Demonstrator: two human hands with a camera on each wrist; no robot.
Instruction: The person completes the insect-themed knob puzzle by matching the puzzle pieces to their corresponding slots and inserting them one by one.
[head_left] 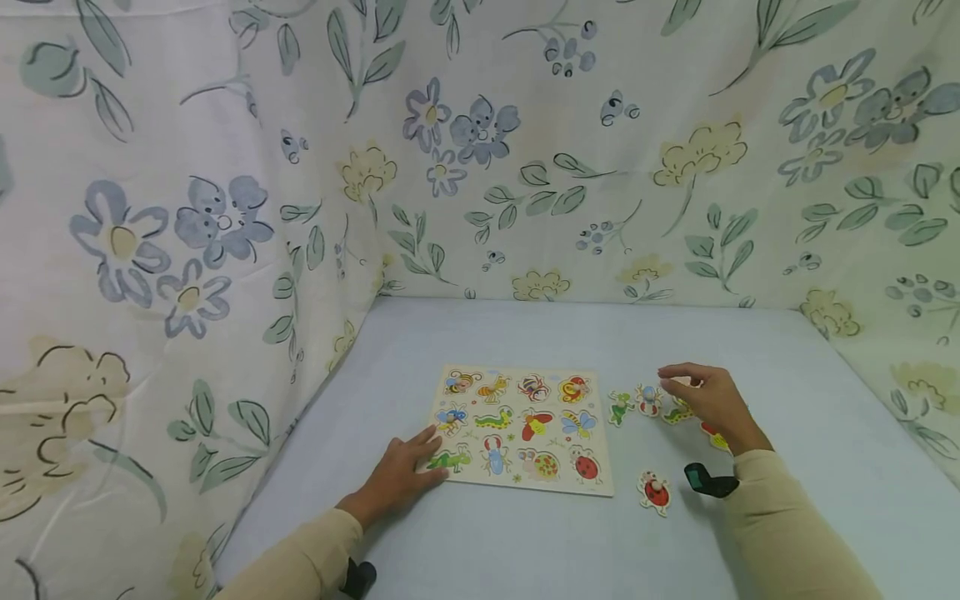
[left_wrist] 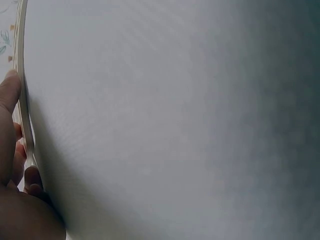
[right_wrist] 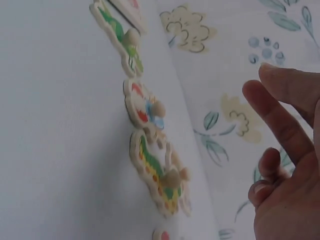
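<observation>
My left hand (head_left: 405,471) rests at the near left corner of a wooden insect puzzle board (head_left: 604,483), fingers on its surface and edge. In the left wrist view its fingers lie along the board's side. My right hand (head_left: 712,404) hovers over loose knobbed pieces right of the board, thumb and index finger apart, nothing between them. Under and beside it lie a green caterpillar piece (right_wrist: 150,165), a blue-and-red beetle piece (head_left: 648,402) and a green grasshopper piece (head_left: 619,408). A red-and-yellow piece (head_left: 714,437) is partly hidden by the right hand.
A ladybug piece (head_left: 655,493) with a knob lies apart, near the board's front right corner. The white table (head_left: 525,550) is bordered by a floral curtain (head_left: 480,250) at the back and sides. Dark wrist devices (head_left: 708,482) sit at both cuffs.
</observation>
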